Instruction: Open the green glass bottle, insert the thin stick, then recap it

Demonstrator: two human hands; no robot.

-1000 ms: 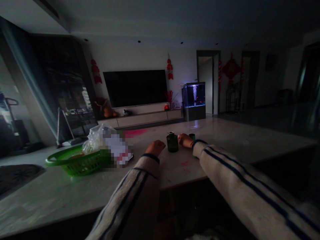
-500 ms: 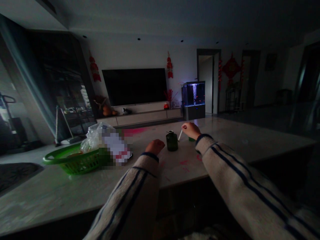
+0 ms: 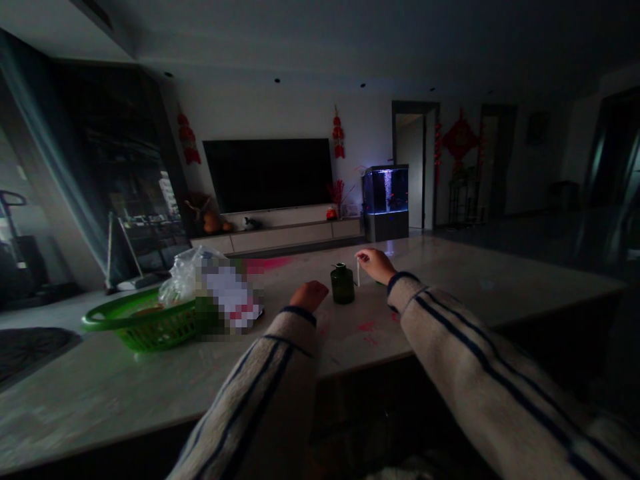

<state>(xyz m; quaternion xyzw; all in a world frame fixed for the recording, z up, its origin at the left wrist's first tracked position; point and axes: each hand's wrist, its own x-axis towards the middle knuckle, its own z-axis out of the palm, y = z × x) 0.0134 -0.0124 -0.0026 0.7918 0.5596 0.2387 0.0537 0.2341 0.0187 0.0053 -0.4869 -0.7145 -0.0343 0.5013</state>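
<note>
A dark green glass bottle [image 3: 343, 285] with an open, narrow neck stands upright on the table. Between the fingertips of my right hand [image 3: 375, 264] is a thin white stick [image 3: 359, 275], pointing down just right of the bottle and roughly upright. From this angle I cannot tell whether the stick touches the bottle. My left hand [image 3: 309, 295] is closed, close to the bottle's left side; its fingers are curled away from view, so anything inside them is hidden. Behind my right wrist, a small green thing [image 3: 381, 283] shows only in part.
On the stone-topped table [image 3: 300, 333] at left sits a green plastic basket [image 3: 155, 327] with a clear plastic bag [image 3: 183, 277]. A white packet [image 3: 233, 293], partly blurred out, leans by it. Pinkish marks [image 3: 367, 327] stain the tabletop. A lit fish tank [image 3: 387, 193] stands beyond.
My right hand has moved slightly left, bringing the white stick nearer the bottle and more upright. My left hand and the bottle stay about where they were.
</note>
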